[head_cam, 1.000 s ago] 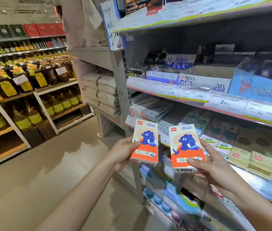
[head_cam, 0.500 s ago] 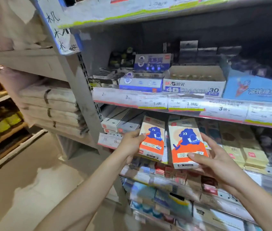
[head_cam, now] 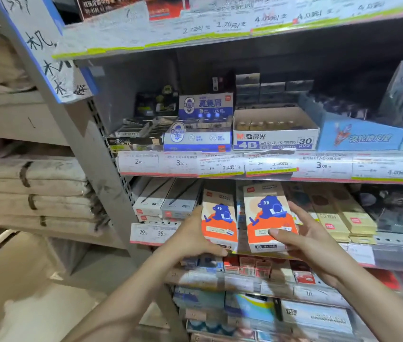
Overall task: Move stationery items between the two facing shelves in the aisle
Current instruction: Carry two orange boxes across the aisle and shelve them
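Now pushing two orange bear-print boxes, left hand (head_cam: 193, 236) gripping one (head_cam: 219, 222), right hand (head_cam: 305, 239) gripping other (head_cam: 268, 217), into shelf slot (head_cam: 220, 183) — placement nearly done.

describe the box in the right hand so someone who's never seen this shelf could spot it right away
Find the grey shelf rail with white price tags, under the white eraser box marked 30. Just below it, two matching boxes are held side by side at the shelf front. The right hand holds the nearer, larger-looking box: cream top, orange bottom, blue cartoon animal, unlike the pale yellow packs to its right.
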